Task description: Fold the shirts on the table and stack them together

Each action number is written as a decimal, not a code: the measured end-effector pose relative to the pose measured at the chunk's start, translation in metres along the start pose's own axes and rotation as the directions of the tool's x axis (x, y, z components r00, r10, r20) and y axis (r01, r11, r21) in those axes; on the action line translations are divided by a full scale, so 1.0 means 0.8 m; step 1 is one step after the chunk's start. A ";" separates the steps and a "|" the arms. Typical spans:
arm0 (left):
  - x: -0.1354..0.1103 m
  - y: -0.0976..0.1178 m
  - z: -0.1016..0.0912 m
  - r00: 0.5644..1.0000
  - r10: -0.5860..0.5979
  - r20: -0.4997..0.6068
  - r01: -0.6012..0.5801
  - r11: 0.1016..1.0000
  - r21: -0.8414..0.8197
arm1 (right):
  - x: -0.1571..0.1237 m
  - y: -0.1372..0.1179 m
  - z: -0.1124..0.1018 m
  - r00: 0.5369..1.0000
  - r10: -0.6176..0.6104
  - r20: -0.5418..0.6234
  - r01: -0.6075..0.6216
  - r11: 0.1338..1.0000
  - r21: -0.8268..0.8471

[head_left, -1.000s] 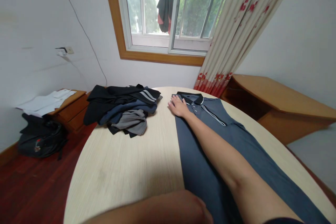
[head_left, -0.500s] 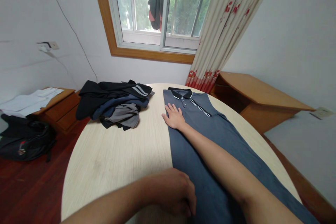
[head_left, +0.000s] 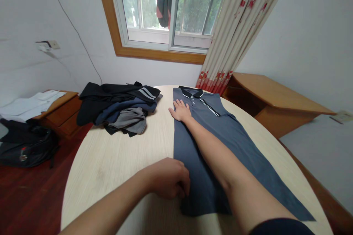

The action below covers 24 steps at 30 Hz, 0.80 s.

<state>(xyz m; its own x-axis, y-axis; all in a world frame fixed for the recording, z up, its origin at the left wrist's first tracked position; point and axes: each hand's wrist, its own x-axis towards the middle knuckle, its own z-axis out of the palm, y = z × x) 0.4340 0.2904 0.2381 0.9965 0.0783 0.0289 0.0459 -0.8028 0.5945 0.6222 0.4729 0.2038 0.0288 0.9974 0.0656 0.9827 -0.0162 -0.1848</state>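
Note:
A grey-blue polo shirt [head_left: 237, 136] with a black, white-trimmed collar lies lengthwise on the round pale wood table [head_left: 118, 161], its left side folded in to a straight edge. My right hand [head_left: 180, 110] lies flat and open on the shirt's upper left, just below the collar, with the arm stretched along the cloth. My left hand [head_left: 168, 178] is curled at the shirt's left edge near the hem, fingers closed on the fabric.
A heap of dark clothes [head_left: 118, 106] lies on the table's far left. A low wooden cabinet [head_left: 59, 112] with white cloth and a black bag [head_left: 24, 147] stand at left. A wooden bench [head_left: 273, 99] and a curtain [head_left: 231, 40] are at right, under the window.
My left hand has come forward into view and closed on the shirt's lower left edge. My right hand slid down from the collar and stays flat on the shirt.

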 end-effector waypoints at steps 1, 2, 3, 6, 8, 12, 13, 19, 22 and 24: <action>-0.001 -0.004 0.000 1.000 0.000 0.000 0.000 1.000 -0.023 | 0.000 -0.001 0.000 1.000 0.003 -0.001 -0.003 1.000 -0.004; -0.002 -0.007 0.001 1.000 -0.001 -0.003 0.001 0.999 -0.048 | -0.001 -0.003 0.000 1.000 0.010 -0.002 -0.010 1.000 -0.007; -0.003 -0.010 0.001 1.000 -0.004 -0.007 0.003 0.997 -0.079 | -0.003 -0.005 -0.001 1.000 0.020 -0.001 -0.020 1.000 -0.007; -0.009 -0.014 -0.001 1.000 -0.014 -0.018 0.010 0.980 -0.199 | -0.021 -0.013 -0.004 0.999 0.048 0.020 -0.048 0.999 0.010; -0.014 -0.013 -0.003 1.000 -0.008 -0.012 0.003 0.946 -0.325 | -0.041 -0.019 -0.006 0.999 0.034 0.032 -0.035 0.999 0.036; -0.014 -0.011 -0.002 0.985 -0.134 -0.105 0.049 0.811 -0.583 | -0.101 -0.028 -0.010 0.998 -0.042 0.036 0.039 0.996 0.075; -0.012 -0.012 0.000 0.962 -0.211 -0.175 0.059 0.782 -0.621 | -0.119 -0.029 -0.011 0.997 -0.063 0.039 0.060 0.995 0.080; 0.002 -0.024 0.008 0.654 -0.448 -0.609 -0.026 0.792 -0.610 | -0.235 -0.043 -0.016 0.976 -0.203 0.078 0.195 0.975 0.103; 0.002 -0.028 0.008 0.596 -0.447 -0.667 0.022 0.840 -0.542 | -0.294 -0.056 -0.021 0.970 -0.235 0.068 0.221 0.961 0.169; 0.001 -0.030 0.010 0.594 -0.430 -0.680 0.086 0.875 -0.477 | -0.331 -0.065 -0.025 0.958 -0.266 0.104 0.240 0.947 0.214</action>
<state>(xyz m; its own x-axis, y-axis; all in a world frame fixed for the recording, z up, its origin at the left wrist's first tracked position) 0.4342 0.3051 0.2178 0.5244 0.7936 0.3084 0.0930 -0.4134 0.9058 0.5674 0.2079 0.2158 -0.2527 0.9675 0.0104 0.8982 0.2386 -0.3692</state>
